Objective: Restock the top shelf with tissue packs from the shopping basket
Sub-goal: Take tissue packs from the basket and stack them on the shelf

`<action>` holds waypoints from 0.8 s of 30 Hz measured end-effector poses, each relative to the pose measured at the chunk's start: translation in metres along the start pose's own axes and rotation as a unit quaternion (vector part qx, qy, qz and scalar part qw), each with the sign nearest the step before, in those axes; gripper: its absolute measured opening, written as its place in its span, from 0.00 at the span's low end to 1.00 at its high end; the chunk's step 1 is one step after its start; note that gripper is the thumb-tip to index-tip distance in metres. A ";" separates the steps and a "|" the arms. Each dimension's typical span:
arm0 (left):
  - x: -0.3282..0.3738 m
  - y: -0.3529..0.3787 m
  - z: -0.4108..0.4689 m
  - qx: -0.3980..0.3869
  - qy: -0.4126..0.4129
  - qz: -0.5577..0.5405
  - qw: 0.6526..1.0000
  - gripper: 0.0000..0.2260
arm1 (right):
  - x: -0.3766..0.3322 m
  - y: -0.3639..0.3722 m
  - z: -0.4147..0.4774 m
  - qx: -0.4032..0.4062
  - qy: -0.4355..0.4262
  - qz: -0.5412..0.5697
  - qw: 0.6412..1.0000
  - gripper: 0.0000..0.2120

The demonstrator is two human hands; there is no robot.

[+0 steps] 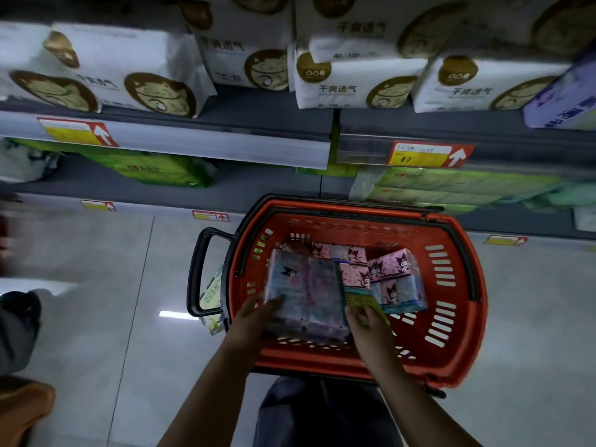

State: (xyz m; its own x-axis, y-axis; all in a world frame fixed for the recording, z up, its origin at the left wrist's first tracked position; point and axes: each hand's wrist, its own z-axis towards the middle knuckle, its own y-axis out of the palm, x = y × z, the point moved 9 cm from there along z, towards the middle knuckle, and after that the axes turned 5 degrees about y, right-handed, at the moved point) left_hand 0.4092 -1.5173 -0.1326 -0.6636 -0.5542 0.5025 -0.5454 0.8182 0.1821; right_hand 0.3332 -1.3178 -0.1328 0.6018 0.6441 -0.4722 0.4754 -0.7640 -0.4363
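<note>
Restocking looked barely begun: the left hand (254, 314) gripped a tissue pack (300, 295) low in the basket (451, 227), the right hand's (367, 321) hold was unclear, and pink packs (393, 272) remained.

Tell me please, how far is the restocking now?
Done: nothing clearly; no pink cartoon pack shows on the shelf. In hand: the left hand grips a large tissue pack inside the red basket, the right hand at its edge, grip blurred. Left: several pink packs remain in the basket.

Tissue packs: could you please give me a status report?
Left hand grips purple tissue pack inside red basket; right hand at its right edge, grip unclear. Pink packs beside it. Nothing blocking.
</note>
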 end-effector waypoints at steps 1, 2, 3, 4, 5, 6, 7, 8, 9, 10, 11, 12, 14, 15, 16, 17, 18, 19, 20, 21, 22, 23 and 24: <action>0.003 0.001 -0.004 -0.006 0.006 -0.005 1.000 0.20 | -0.004 -0.008 -0.001 0.002 -0.004 -0.005 1.000 0.13; 0.006 0.003 -0.008 -0.010 0.010 -0.010 1.000 0.21 | -0.008 -0.017 -0.003 0.005 -0.005 -0.003 1.000 0.15; 0.010 0.005 -0.013 -0.014 0.015 -0.016 1.000 0.20 | -0.010 -0.025 -0.004 0.008 0.002 0.019 1.000 0.16; 0.016 0.007 -0.019 -0.021 0.022 -0.023 0.999 0.20 | -0.012 -0.034 -0.006 0.012 0.016 0.056 0.998 0.17; 0.023 0.010 -0.025 -0.032 0.030 -0.027 0.999 0.20 | -0.013 -0.042 -0.008 0.013 0.037 0.102 0.994 0.19; 0.031 0.014 -0.032 -0.047 0.039 -0.027 0.998 0.20 | -0.016 -0.050 -0.011 0.010 0.054 0.143 0.988 0.21; 0.040 0.017 -0.040 -0.063 0.050 -0.023 0.996 0.21 | -0.019 -0.056 -0.014 0.002 0.065 0.173 0.983 0.22; 0.049 0.020 -0.049 -0.079 0.059 -0.015 0.995 0.21 | -0.023 -0.062 -0.017 -0.006 0.074 0.193 0.978 0.23; 0.059 0.024 -0.059 -0.091 0.069 -0.004 0.993 0.20 | -0.028 -0.068 -0.021 -0.017 0.081 0.210 0.974 0.23; 0.068 0.026 -0.070 -0.101 0.080 0.010 0.992 0.20 | -0.034 -0.072 -0.026 -0.030 0.082 0.227 0.970 0.22; 0.077 0.031 -0.080 -0.113 0.089 0.023 0.989 0.19 | -0.040 -0.077 -0.030 -0.042 0.082 0.246 0.965 0.21; 0.086 0.035 -0.090 -0.126 0.097 0.036 0.987 0.19 | -0.048 -0.083 -0.036 -0.053 0.081 0.268 0.958 0.24; 0.101 0.043 -0.109 -0.147 0.103 0.055 0.982 0.19 | -0.060 -0.094 -0.049 -0.071 0.079 0.291 0.951 0.34; 0.110 0.047 -0.119 -0.156 0.102 0.061 0.981 0.19 | -0.068 -0.100 -0.057 -0.080 0.071 0.289 0.951 0.39; 0.117 0.052 -0.127 -0.167 0.101 0.067 0.979 0.20 | -0.075 -0.106 -0.066 -0.089 0.062 0.288 0.951 0.41; 0.124 0.058 -0.135 -0.178 0.101 0.075 0.976 0.20 | -0.080 -0.112 -0.074 -0.099 0.055 0.288 0.951 0.42; 0.131 0.064 -0.142 -0.184 0.102 0.084 0.974 0.20 | -0.084 -0.116 -0.082 -0.109 0.048 0.292 0.949 0.42; 0.138 0.069 -0.148 -0.185 0.100 0.093 0.973 0.21 | -0.089 -0.121 -0.091 -0.119 0.042 0.296 0.947 0.43; 0.147 0.073 -0.153 -0.179 0.101 0.099 0.974 0.22 | -0.095 -0.126 -0.100 -0.133 0.032 0.299 0.944 0.45; 0.157 0.078 -0.158 -0.167 0.105 0.099 0.975 0.23 | -0.102 -0.132 -0.108 -0.145 0.021 0.295 0.944 0.45; 0.166 0.083 -0.163 -0.155 0.111 0.098 0.977 0.24 | -0.111 -0.137 -0.119 -0.158 0.007 0.292 0.943 0.43; 0.176 0.088 -0.169 -0.143 0.119 0.094 0.978 0.25 | -0.119 -0.144 -0.129 -0.162 -0.004 0.292 0.943 0.41; 0.184 0.091 -0.175 -0.129 0.126 0.084 0.980 0.24 | -0.125 -0.152 -0.139 -0.163 -0.013 0.299 0.940 0.39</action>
State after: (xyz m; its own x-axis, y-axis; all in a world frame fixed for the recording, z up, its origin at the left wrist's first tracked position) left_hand 0.3277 -1.5180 0.1243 -0.5668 -0.3800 0.7310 -0.2702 0.9239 0.2708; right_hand 0.2744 -1.2874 0.0989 0.8097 0.0935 -0.5793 0.2310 -0.9583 0.1682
